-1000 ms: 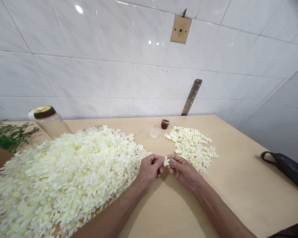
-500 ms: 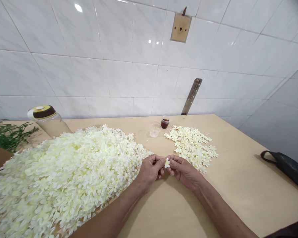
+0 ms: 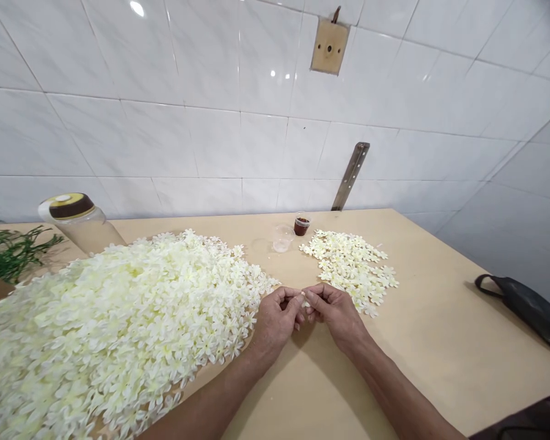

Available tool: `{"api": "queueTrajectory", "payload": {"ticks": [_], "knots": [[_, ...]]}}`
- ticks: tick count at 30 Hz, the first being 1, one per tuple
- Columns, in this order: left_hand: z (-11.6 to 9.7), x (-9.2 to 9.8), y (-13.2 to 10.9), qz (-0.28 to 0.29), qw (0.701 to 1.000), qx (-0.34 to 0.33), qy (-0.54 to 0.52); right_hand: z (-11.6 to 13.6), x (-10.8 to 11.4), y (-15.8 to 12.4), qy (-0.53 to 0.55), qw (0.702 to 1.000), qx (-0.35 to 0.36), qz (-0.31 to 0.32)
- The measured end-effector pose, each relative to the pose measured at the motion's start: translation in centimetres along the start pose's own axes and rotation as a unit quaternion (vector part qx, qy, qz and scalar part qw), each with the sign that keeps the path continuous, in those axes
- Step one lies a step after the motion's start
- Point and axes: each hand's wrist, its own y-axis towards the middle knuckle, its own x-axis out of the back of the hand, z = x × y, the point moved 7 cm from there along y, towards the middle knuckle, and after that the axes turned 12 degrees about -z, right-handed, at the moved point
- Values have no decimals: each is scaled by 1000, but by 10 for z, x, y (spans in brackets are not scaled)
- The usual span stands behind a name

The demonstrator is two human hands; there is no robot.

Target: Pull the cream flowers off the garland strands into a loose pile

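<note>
Between my two hands, just above the table, is one small white artificial flower, mostly covered by my fingers. My left hand pinches it from the left with thumb and fingertips. From the other side my right hand grips it too, thumb pressed over its petals. A large heap of loose white-yellow flowers lies left of my hands and reaches my left wrist. Beyond my right hand spreads a smaller, flatter pile of flowers.
Behind my hands stand a clear cup and a small cup of dark red-brown liquid. A bottle leans at the back left beside green sprigs. A black pouch lies on the right edge. A tiled wall bounds the table.
My thumbs have closed over the flower, so less of its petals shows. My right hand has turned slightly inward. The whole view has shifted a little.
</note>
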Motion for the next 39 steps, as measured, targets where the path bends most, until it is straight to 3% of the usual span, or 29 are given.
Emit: {"api": "queueTrajectory", "payload": {"ticks": [7,16,22,26,29,33,39], "knots": [[-1,-2,-1,-5,991,68,-116,0,-6,0,145,988,-26,46],[-1,1,4,8,990,81,-115,3,-7,-1,191,974,-80,89],[-1,-1,0,31,987,105,-117,-2,-2,2,157,979,-93,94],[1,-3,-2,47,988,115,-92,-2,-4,-1,144,976,-96,134],[4,0,-1,18,994,95,-46,-1,-6,-4,93,981,-84,150],[4,4,0,-33,998,53,2,2,-7,-5,-5,992,-29,125],[3,3,-2,-38,998,33,30,3,-9,-6,-62,993,23,95]]}}
